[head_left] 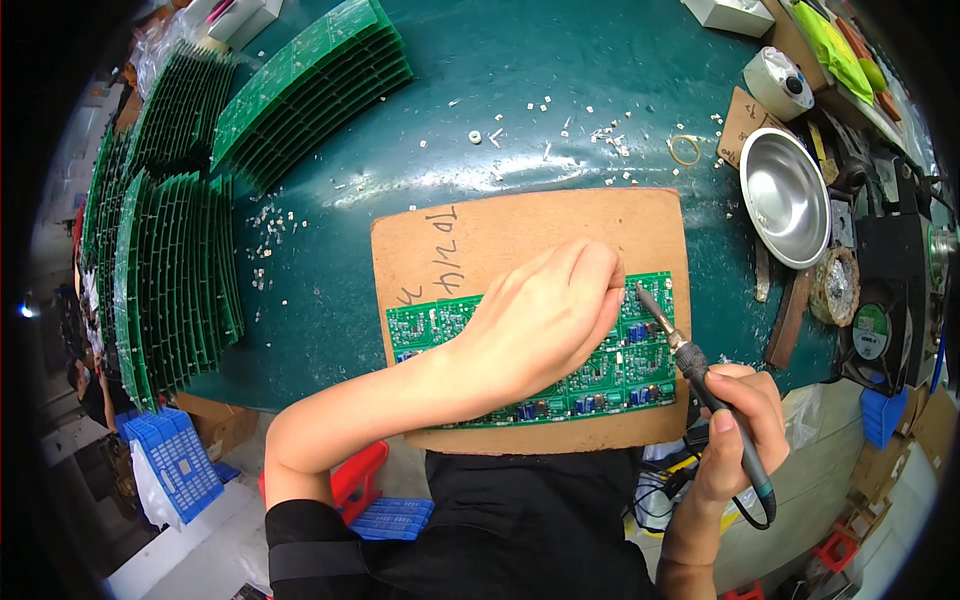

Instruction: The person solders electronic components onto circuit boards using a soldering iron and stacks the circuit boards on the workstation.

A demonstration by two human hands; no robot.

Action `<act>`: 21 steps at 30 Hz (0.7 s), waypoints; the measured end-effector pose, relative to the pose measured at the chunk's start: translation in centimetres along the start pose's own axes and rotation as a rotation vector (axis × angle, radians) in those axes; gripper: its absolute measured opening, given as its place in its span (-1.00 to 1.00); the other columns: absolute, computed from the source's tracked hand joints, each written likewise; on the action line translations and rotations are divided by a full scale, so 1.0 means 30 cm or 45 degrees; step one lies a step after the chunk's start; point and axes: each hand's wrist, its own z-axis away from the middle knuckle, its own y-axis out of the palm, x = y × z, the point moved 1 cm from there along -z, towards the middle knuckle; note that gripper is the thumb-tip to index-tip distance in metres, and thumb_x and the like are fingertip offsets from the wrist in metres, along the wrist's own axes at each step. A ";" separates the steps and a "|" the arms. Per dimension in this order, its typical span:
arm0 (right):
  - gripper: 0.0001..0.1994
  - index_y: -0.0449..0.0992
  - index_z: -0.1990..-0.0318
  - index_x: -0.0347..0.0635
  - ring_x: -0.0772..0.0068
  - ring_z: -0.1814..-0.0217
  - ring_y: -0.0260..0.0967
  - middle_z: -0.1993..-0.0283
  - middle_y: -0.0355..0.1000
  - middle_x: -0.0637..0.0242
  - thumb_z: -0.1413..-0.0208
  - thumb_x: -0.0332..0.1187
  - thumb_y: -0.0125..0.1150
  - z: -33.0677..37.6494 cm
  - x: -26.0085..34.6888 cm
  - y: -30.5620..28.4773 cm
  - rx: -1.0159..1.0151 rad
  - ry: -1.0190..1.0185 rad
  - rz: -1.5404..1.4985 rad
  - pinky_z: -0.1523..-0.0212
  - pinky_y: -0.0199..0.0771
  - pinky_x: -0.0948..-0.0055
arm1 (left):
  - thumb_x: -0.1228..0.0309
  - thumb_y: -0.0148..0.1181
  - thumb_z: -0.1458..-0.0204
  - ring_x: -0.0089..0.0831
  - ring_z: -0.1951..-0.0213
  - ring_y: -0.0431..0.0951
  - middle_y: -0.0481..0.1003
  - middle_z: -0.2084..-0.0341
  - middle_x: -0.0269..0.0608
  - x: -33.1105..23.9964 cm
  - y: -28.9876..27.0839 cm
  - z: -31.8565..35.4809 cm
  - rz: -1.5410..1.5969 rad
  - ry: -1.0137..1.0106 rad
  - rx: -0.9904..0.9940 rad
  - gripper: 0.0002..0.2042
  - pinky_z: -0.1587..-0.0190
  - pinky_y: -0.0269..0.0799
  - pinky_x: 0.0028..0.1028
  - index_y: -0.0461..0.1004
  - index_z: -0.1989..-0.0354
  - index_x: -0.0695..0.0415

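A green circuit board panel [625, 372] with many small parts lies on a brown board [540, 215] in front of me. My right hand [742, 425] grips a soldering iron [692, 362] by its dark handle. Its tip meets the panel near the upper right corner, or hovers just over it. My left hand [550, 310] reaches across the panel with its fingers pinched together close to the iron's tip. What those fingertips hold, if anything, is hidden.
Stacks of green circuit boards [310, 90] stand on the left of the green table [330, 345]. Small white parts [615, 140] lie scattered. At the right are a metal bowl [785, 197], a tape roll [835, 286] and a black fan [880, 335].
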 end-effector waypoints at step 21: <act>-0.73 0.45 0.05 -0.49 0.29 0.19 0.39 0.15 0.35 0.13 -0.12 -0.53 0.01 0.060 -0.072 -0.195 -0.601 0.032 0.410 0.11 0.42 0.36 | 0.57 0.16 0.04 -0.06 0.37 0.50 0.43 0.46 -0.05 -0.021 -0.006 0.016 -0.025 0.001 -0.067 -0.84 0.35 0.41 -0.22 0.31 0.32 0.21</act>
